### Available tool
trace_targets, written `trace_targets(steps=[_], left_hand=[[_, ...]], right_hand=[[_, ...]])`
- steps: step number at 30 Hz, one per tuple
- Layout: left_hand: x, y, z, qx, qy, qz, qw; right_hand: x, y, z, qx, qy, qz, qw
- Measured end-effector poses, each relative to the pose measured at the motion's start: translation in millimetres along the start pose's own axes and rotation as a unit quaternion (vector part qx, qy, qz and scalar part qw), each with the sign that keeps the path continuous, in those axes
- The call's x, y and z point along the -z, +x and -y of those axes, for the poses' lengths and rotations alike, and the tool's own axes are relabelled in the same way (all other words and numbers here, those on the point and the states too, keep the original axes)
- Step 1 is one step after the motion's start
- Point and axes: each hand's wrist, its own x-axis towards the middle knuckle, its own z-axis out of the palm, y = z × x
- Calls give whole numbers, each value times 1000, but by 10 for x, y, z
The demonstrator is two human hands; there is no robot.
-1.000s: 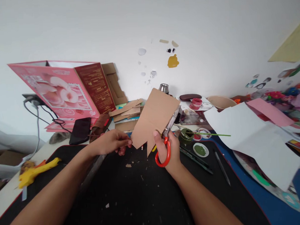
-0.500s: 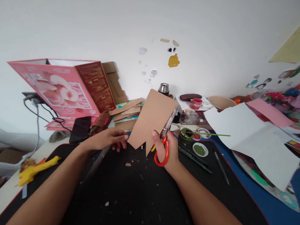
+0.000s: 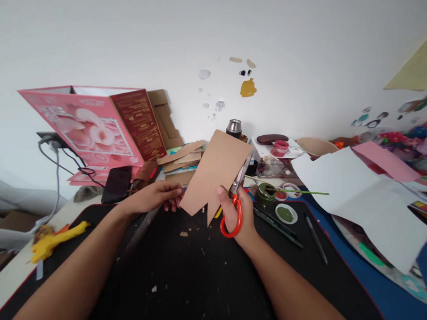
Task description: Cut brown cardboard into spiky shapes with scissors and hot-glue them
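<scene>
My right hand (image 3: 241, 217) grips red-handled scissors (image 3: 231, 230) and a piece of brown cardboard (image 3: 219, 167) together. The thumb presses on the cardboard near its lower edge, where a notch leaves a pointed strip. The scissor blades point up and away along the cardboard's right side; part of them is hidden. My left hand (image 3: 167, 195) hovers at the lower left corner of the cardboard, fingers loosely bent and a little apart. Whether its fingertips touch the edge is hard to see. Under both hands lies a black mat (image 3: 176, 275) with small cardboard scraps (image 3: 183, 234).
Cardboard strips (image 3: 183, 157) lie behind the left hand, beside a phone (image 3: 117, 184) and a pink box (image 3: 92, 127). To the right are a green paint jar (image 3: 266, 194) with a brush across it, a paint-filled lid (image 3: 286, 214), pens (image 3: 316, 238) and white paper (image 3: 363, 196).
The cardboard's lower left corner has dipped slightly toward my left hand, whose fingers are now closer to its edge. My right hand keeps its grip. The camera view has shifted a little.
</scene>
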Motion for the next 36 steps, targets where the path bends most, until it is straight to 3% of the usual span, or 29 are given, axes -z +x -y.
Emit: trace_targets(steps=[10,19,25,30,36], left_hand=[[2,-45,-77,-16,-26,-6,1000],[-8,-49,-117,-23,25,-9,999],[83,-77,-90,-19,78,-64,995],[175,24,96,12,195,-144,970],[177,97,226,18,233,-192,953]], right_hand=[[-2,4,-19,-23,11,0,1000],[-20,1,28,-23,5,16,1000],[-23,-2,43,-10,29,16,999],[-24,-17,61,-5,24,21,999],[-37,-48,33,-14,-12,42,999]])
